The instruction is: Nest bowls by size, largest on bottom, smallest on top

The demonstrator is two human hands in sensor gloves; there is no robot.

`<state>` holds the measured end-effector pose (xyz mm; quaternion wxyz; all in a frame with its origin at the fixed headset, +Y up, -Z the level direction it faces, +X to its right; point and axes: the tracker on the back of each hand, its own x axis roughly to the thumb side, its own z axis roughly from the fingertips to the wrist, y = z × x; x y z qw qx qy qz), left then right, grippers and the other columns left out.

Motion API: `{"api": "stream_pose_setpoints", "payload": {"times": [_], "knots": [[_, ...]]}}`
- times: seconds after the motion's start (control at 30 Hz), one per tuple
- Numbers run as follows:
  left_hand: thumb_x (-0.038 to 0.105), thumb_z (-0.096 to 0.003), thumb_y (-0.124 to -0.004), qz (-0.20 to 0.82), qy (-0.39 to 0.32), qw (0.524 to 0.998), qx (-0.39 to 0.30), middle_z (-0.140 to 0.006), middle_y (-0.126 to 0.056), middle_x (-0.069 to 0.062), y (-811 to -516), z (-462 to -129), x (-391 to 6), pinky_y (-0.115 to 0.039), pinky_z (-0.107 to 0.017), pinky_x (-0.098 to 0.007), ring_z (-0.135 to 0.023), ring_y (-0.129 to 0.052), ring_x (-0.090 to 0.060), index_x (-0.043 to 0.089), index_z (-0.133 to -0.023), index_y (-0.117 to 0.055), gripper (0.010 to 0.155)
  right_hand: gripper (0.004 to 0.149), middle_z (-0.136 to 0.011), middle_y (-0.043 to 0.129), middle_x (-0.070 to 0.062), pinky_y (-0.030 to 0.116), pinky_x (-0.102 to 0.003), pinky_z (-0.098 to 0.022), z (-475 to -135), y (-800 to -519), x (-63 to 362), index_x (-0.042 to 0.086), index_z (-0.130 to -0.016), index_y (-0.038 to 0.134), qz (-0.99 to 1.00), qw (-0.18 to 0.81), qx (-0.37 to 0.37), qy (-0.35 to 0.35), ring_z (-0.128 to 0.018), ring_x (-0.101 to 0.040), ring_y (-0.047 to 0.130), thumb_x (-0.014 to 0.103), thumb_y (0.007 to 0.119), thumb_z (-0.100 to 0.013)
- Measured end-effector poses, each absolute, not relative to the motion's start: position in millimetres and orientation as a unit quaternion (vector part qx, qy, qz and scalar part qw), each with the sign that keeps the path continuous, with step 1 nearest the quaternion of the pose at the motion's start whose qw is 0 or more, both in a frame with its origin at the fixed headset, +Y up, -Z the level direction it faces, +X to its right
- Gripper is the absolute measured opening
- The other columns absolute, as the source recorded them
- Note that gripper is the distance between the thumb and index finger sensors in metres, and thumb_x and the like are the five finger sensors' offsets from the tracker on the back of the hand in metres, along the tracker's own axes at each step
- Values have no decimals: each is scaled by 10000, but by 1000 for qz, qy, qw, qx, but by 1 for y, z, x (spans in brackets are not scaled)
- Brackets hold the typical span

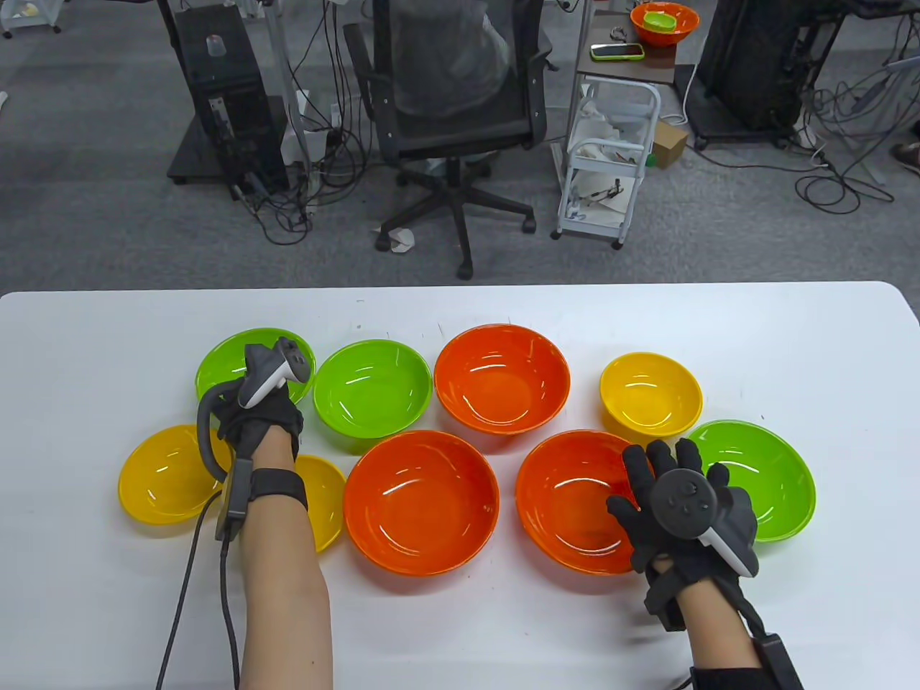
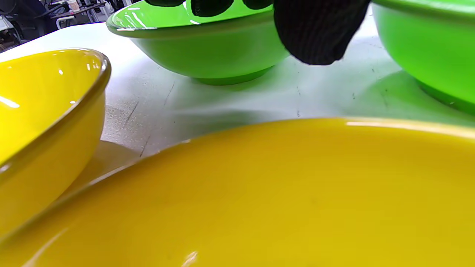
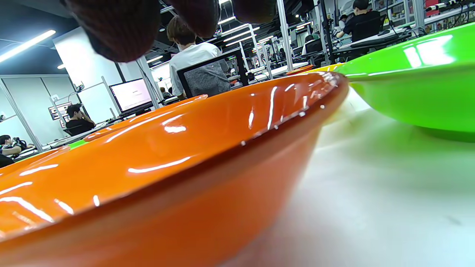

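Note:
Three orange, three green and three yellow bowls stand apart on the white table [image 1: 790,338]. My left hand [image 1: 260,406] reaches over the near rim of the far-left green bowl [image 1: 223,359]. In the left wrist view its fingertips [image 2: 207,5] sit inside that bowl [image 2: 207,48] and the thumb hangs just outside; contact is unclear. My right hand [image 1: 647,478] is spread open above the right rim of the near-right orange bowl [image 1: 568,496], which fills the right wrist view [image 3: 167,155]. It holds nothing.
Two more orange bowls [image 1: 421,501] [image 1: 502,377] sit in the middle. Green bowls [image 1: 372,388] [image 1: 769,467] and yellow bowls [image 1: 169,474] [image 1: 327,496] [image 1: 650,395] lie around them. My left forearm crosses the yellow bowl in the near row.

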<state>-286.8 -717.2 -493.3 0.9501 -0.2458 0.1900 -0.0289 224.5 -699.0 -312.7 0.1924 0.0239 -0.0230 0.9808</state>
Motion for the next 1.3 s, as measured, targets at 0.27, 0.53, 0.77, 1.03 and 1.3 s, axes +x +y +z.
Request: {"api": "stream_pose_setpoints", "payload": {"times": [0.27, 0.53, 0.77, 1.03, 1.3], "knots": [[419, -517, -787, -44, 197, 946, -254, -1224, -453, -58, -725, -502, -282, -305, -802, -638, -1175, -400, -372, 335, -1135, -434, 717, 715, -1159, 379, -197, 93, -751, -648, -314, -700, 228, 164, -1100, 492, 980, 198, 17, -20, -1045, -504, 133, 439, 747, -492], [345, -539, -746, -43, 191, 946, -258, -1186, -591, -33, -728, -507, -279, -328, -812, -622, -1166, -492, -347, 355, -1092, -577, 579, 710, -1159, 385, -195, 95, -751, -648, -315, -701, 227, 161, -1098, 498, 980, 197, 15, -20, -1045, -504, 136, 439, 745, -493], [317, -528, -745, -48, 201, 959, -193, -1047, -804, -11, -725, -503, -281, -504, -813, -580, -1027, -782, -319, 325, -1045, -666, 523, 707, -1158, 387, -195, 92, -751, -647, -315, -701, 227, 161, -1097, 500, 980, 198, 16, -21, -1045, -505, 136, 437, 743, -494], [322, -490, -810, -59, 206, 972, -101, -906, -923, 15, -707, -499, -279, -624, -777, -536, -901, -901, -283, 321, -938, -794, 449, 706, -1156, 393, -196, 93, -751, -647, -315, -701, 228, 156, -1096, 501, 980, 199, 13, -25, -1044, -506, 140, 434, 742, -494], [321, -482, -817, -25, 179, 983, -27, -900, -926, 15, -687, -485, -275, -628, -772, -534, -895, -904, -280, 322, -926, -806, 444, 699, -1153, 402, -199, 94, -751, -648, -315, -701, 230, 153, -1093, 514, 979, 201, 8, -31, -1045, -507, 147, 430, 744, -493]]}}
